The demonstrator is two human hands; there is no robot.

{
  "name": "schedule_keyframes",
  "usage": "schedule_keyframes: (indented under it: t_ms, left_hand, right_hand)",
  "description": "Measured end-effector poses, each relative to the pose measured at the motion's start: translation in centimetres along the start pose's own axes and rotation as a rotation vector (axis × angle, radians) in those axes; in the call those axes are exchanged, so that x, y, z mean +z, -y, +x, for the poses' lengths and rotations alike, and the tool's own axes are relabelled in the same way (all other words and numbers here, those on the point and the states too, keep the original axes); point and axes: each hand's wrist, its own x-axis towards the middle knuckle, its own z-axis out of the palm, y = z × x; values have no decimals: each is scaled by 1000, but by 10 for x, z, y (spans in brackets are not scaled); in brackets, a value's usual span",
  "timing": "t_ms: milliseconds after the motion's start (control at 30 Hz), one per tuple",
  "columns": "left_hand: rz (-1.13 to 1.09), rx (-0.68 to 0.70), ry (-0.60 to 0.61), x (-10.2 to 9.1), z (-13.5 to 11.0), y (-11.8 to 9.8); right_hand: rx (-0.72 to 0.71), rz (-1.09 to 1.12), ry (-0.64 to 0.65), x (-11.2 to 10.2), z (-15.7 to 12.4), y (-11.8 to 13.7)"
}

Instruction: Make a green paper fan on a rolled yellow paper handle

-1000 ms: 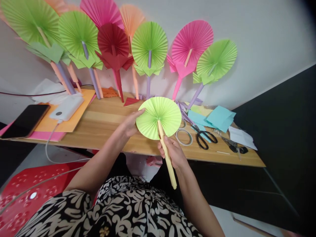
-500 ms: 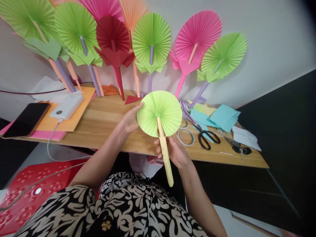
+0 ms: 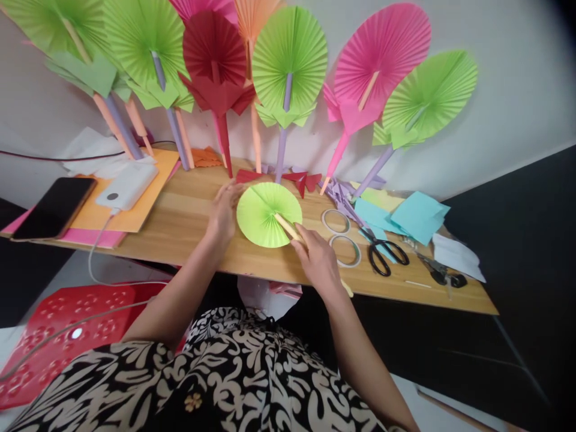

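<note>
Fan [image 3: 269, 231] front and centre for us: bright lime-green paper, its round disc [image 3: 256, 210] finely pleated, creases fanning out from the middle, with a pale yellow rolled handle [image 3: 288, 227] running off it. We have the disc over the front part of the wooden table [image 3: 175, 216]; whether it touches the wood, we can't tell.

Look at the angle! The long axis slants, disc up to the left and away from us, handle down to the right, its butt peeking out past the right wrist at the table's front edge.

Our right hand [image 3: 318, 258] is closed round the handle, just below the disc. Our left hand [image 3: 222, 213] is open, fingers extended beside the disc's left rim; contact there we can't call.

Now the count. Just to the right, two tape rings [image 3: 359, 255], one pair of black-handled scissors [image 3: 374, 240], and farther along one small dark cutting tool [image 3: 438, 275] near one white paper [image 3: 456, 258]. Turquoise paper [image 3: 419, 217] lies behind them.

Over on the left, we get one phone [image 3: 54, 207] and one white power bank [image 3: 128, 187], on orange and pink sheets [image 3: 117, 219].

And along the wall [image 3: 504, 78] stand four green fans [image 3: 290, 57], one dark red fan [image 3: 216, 45], two pink fans [image 3: 382, 60] and at least one orange fan [image 3: 256, 18].
</note>
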Motion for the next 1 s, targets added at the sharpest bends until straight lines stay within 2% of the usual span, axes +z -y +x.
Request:
schedule_keyframes:
  t_ms: [67,100,267,400,500,700,1000]
  left_hand:
    - [212,220,-87,-9,-11,-4]
    - [338,299,-63,-11,-18,-6]
    - [930,451,279,-14,-34,-5]
    - [1204,490,420,-16,-27,5]
    - [1272,494,458,-18,-26,9]
    - [1287,404,520,-20,-33,12]
    - [1313,468,512,-25,-32,22]
  right_hand:
    - [1,-118,55,12,0,-5]
    - [3,-162,67,17,0,-6]
    - [-58,-239,21,18,2,-10]
    - [-96,-214,-17,14,15,-7]
    - [-161,-208,45,21,30,1]
    - [-227,-216,208,37,49,13]
    - [-193,-317,258,39,54,21]
